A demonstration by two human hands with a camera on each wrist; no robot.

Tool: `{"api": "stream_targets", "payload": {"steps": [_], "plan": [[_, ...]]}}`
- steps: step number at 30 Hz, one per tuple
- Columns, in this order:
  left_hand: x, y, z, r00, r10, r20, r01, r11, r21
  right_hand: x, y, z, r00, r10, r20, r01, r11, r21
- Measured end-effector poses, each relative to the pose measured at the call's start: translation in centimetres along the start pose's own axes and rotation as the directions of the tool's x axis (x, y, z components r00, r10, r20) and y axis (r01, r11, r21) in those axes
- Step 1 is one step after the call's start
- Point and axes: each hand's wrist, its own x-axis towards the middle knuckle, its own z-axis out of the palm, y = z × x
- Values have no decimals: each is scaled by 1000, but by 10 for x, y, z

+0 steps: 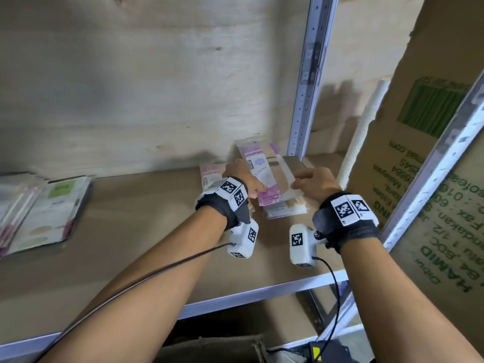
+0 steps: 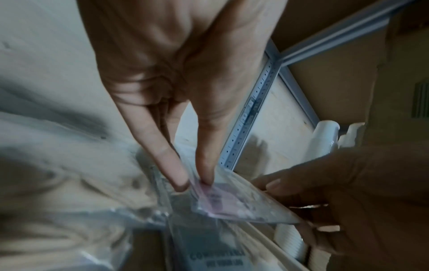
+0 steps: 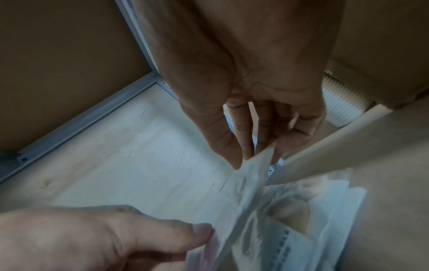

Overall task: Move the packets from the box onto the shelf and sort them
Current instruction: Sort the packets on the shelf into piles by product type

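Both hands hold one clear packet with a pink-purple card (image 1: 264, 174) tilted up over a small pile of packets (image 1: 284, 208) at the back right of the wooden shelf (image 1: 146, 231). My left hand (image 1: 245, 179) pinches its left edge between thumb and fingers; the left wrist view shows the packet (image 2: 227, 199) caught under the fingertips (image 2: 206, 179). My right hand (image 1: 313, 180) pinches the right edge; in the right wrist view the packet (image 3: 250, 183) is nipped between thumb and fingers. Another pink packet (image 1: 209, 174) lies behind the left wrist.
A stack of packets with a green label (image 1: 49, 210) lies at the shelf's left. A perforated metal upright (image 1: 306, 79) stands just behind the pile. A large printed cardboard box (image 1: 419, 153) and a white ribbed tube (image 1: 358, 137) fill the right side.
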Motion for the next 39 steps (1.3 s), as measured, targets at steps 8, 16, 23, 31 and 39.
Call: {"api": "stream_targets", "payload": {"steps": [8,16,23,31,39], "plan": [[6,11,31,996,5,-91,31,920,391,-1,9,-1,996,85,8,-83,981,-174],[14,11,37,991,41,-129,31,861,508,-2,10,2,998,69,15,-62,962,-266],[18,12,43,996,-18,-87,57,879,473,-4,8,2,998,63,24,-53,955,-290],[13,19,33,995,39,-88,16,831,556,-10,4,-3,998,56,-4,-55,958,-280],[-19,15,-37,961,171,-220,-55,889,454,-29,-23,-1,993,-110,-47,103,986,-134]]}}
